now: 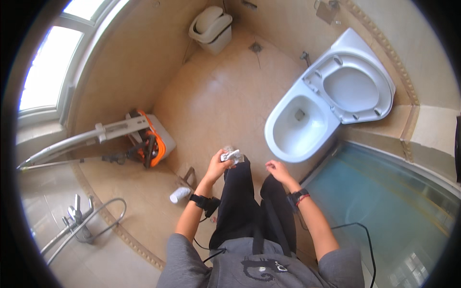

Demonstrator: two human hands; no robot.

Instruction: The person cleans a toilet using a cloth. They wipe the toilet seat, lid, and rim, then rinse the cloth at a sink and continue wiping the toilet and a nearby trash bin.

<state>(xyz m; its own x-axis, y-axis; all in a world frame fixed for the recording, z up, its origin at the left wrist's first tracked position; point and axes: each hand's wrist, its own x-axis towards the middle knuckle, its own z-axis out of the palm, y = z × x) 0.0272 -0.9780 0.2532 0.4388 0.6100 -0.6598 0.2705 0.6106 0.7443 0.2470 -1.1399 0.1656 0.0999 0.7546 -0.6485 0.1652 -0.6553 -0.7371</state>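
My left hand (218,166) is closed around a crumpled white wad (233,156), which looks like tissue or thin cloth; I cannot tell which. It hangs above my left thigh. Over my right knee is my right hand (278,171), its fingers loosely curled in, with nothing visible in them. Ahead and right of that hand stands a white toilet (283,127) with its lid and seat raised and its bowl uncovered. A white paper roll (180,195) is to the left of my left forearm.
A white mop bucket with an orange rim (161,139) and long poles stands at the left. Far ahead is a white bin (211,31) in the corner, near a floor drain (256,47). A shower tap (79,223) with its hose is at lower left; a bluish glass panel (379,201) is on the right.
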